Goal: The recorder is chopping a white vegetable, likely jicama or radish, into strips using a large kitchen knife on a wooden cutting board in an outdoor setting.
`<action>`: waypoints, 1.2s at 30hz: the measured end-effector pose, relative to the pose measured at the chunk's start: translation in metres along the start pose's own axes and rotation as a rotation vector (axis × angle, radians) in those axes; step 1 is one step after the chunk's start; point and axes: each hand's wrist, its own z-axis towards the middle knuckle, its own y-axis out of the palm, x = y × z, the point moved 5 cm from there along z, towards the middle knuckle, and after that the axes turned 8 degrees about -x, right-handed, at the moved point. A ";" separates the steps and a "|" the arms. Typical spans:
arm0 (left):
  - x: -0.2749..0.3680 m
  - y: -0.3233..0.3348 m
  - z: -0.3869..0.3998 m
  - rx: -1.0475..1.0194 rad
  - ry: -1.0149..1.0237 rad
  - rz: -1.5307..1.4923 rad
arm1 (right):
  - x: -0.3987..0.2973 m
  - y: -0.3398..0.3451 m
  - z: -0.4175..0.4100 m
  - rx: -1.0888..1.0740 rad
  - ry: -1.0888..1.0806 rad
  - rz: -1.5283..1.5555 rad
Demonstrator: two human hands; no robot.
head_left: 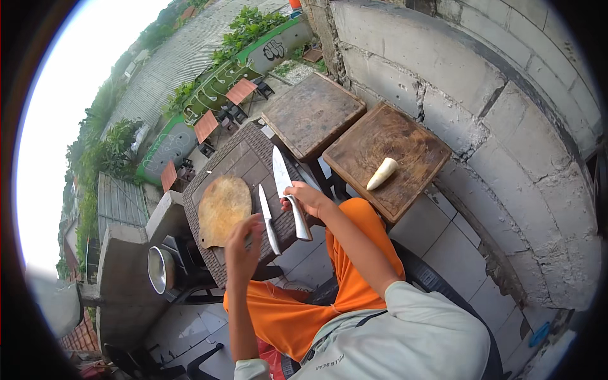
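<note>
My right hand [308,197] grips a large chef's knife [282,172] where the blade meets the metal handle. Its blade points away from me, and the handle end hangs near the table's edge. My left hand [243,243] is raised over the near part of a wooden cutting board [225,205], fingers loosely bent and apart, holding nothing; it is slightly blurred. Between the two hands, a smaller kitchen knife [269,222] with a metal handle lies on the brown woven-pattern table [241,159]. To my right, a peeled-looking white root vegetable [382,173] rests on a wooden-topped stool or small table [354,142].
A second wooden top [311,111] stands beyond the first, near a rough block wall [475,118]. At left, a metal pot [160,270] sits on a black portable stove [187,256]. Several small red-brown tables [205,126] with black stools stand lower down, beyond my table.
</note>
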 end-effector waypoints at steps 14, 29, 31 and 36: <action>0.113 0.269 0.105 -0.430 0.305 0.372 | 0.024 0.002 0.000 -0.002 -0.024 -0.054; 0.042 0.141 0.084 -0.208 0.141 -0.751 | 0.052 -0.057 0.022 -0.080 -0.364 0.096; 0.030 0.067 0.058 -0.183 -0.091 -0.794 | 0.031 0.000 0.007 -0.085 -0.273 0.011; -0.051 -0.017 0.032 0.226 0.001 -0.185 | 0.021 0.015 0.001 0.120 -0.146 -0.442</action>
